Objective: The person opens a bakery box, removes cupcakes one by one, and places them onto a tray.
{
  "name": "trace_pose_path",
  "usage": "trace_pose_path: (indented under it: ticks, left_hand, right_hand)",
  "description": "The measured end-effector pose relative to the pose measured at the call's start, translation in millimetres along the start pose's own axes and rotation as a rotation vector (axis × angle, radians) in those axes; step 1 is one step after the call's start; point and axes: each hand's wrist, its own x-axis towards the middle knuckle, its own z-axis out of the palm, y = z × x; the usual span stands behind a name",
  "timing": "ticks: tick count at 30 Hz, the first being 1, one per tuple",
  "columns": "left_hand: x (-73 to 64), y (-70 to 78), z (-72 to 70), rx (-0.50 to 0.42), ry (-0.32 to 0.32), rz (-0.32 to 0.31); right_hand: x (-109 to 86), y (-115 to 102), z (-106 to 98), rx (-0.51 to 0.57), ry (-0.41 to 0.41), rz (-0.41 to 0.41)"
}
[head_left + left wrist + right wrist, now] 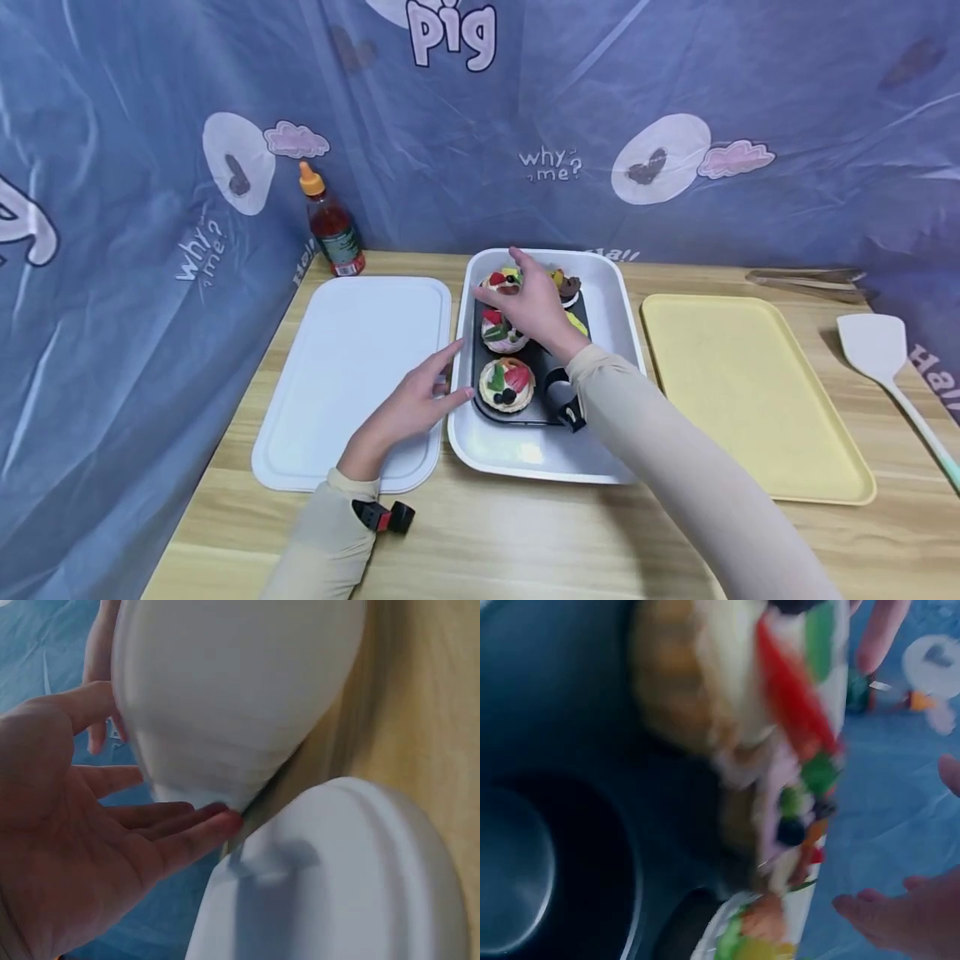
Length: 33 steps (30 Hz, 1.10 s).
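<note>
A dark muffin tin sits inside a deep white tray. Down its left side run a front fruit tart, a middle fruit tart and a back fruit tart. A chocolate-topped tart is at the back right; something yellow shows partly behind my right wrist. My right hand is over the back tarts, thumb and forefinger spread wide. Beside the white tray's left wall, my left hand has its fingers extended, thumb over the rim; the left wrist view shows its bare palm.
A flat white board lies left of the tray, a yellow tray right of it. A sauce bottle stands at the back left. Metal tongs and a white spatula lie on the far right.
</note>
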Motion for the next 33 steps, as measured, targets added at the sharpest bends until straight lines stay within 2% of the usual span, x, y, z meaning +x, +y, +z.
trace_pose_path:
  ticks: [7,13,21,28,33]
  left_hand:
    - [-0.2,-6.6,4.2,-0.036,-0.008,-0.018]
    - [-0.6,-6.8,4.2,-0.07,-0.019,-0.032]
    - [0.6,-7.8,4.1,-0.107,-0.018,-0.056]
    - [0.6,-9.4,5.2,-0.194,-0.022,-0.043]
    - [1.0,-10.5,4.9,-0.206,-0.021,-0.047]
  right_hand:
    - [21.1,18.1,5.0,-0.054,0.003,0.029]
    - [31.3,31.0,6.6,-0.055,-0.003,0.049]
    - [41.3,35.9,7.0,-0.105,-0.028,0.048]
    - [45.7,39.5,11.3,-0.158,-0.037,0.024]
    - [47.0,39.1,12.6,-0.184,-0.03,0.025]
